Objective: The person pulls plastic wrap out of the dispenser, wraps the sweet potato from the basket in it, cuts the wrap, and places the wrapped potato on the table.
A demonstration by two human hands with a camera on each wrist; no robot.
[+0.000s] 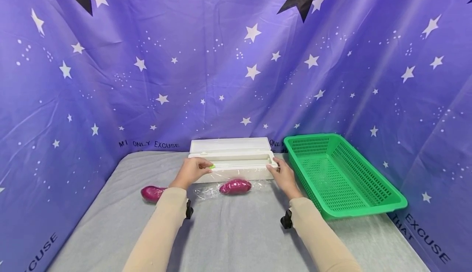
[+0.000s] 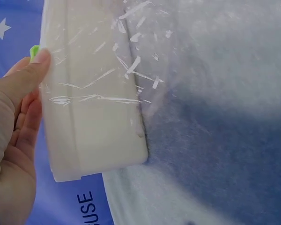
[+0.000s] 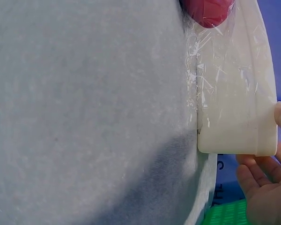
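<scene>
A white cling film dispenser box [image 1: 236, 175] sits at the back of the table, its lid [image 1: 230, 145] raised. At its left part, my left hand [image 1: 192, 170] pinches a small green slider [image 2: 34, 50] on the top front edge between thumb and fingers. My right hand [image 1: 284, 177] grips the box's right end, thumb on the front edge, fingers round the end wall. Clear cling film [image 2: 136, 56] hangs down the front onto the table. On or under the film, in front of the box, lies a glossy purple, eggplant-like thing [image 1: 235, 187]; which cannot be told.
A second purple, eggplant-like thing [image 1: 151, 193] lies at the left, partly hidden by my left sleeve. A green slotted plastic basket [image 1: 368, 211] stands at the right, close to my right arm. Behind the grey-covered table [image 1: 228, 239] hangs a purple star-patterned curtain [image 1: 206, 59].
</scene>
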